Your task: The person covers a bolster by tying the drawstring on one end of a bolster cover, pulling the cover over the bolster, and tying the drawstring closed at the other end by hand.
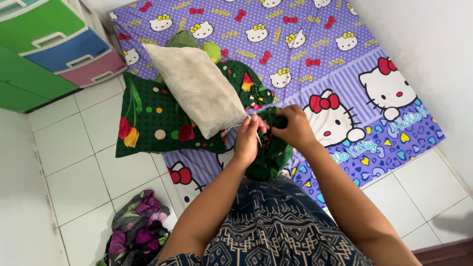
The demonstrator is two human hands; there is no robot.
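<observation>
Dark green fabric with floral print, a pillowcase (270,148), is bunched between both hands just above the person's lap. The left hand (248,135) has its fingers pinched together on the corner of a bare off-white pillow (199,86) and on the edge of the pillowcase. The right hand (294,127) has its fingers closed on the same fabric from the other side. The pillow's long axis runs diagonally, its near corner at the hands and its far end pointing up and left toward the head of the mattress (315,54).

The mattress wears a purple sheet printed with white cartoon cats and red bows; it lies on the floor, its right edge against a white wall. Under the bare pillow lies another pillow (152,123) in a matching green floral cover, overhanging the mattress's left edge onto the white tiled floor (79,172). At top left stands a plastic drawer unit (59,42) with green, blue and pink drawer fronts. A crumpled purple-flowered cloth (138,231) lies on the tiles at bottom left. Open tiles show to the left and at bottom right.
</observation>
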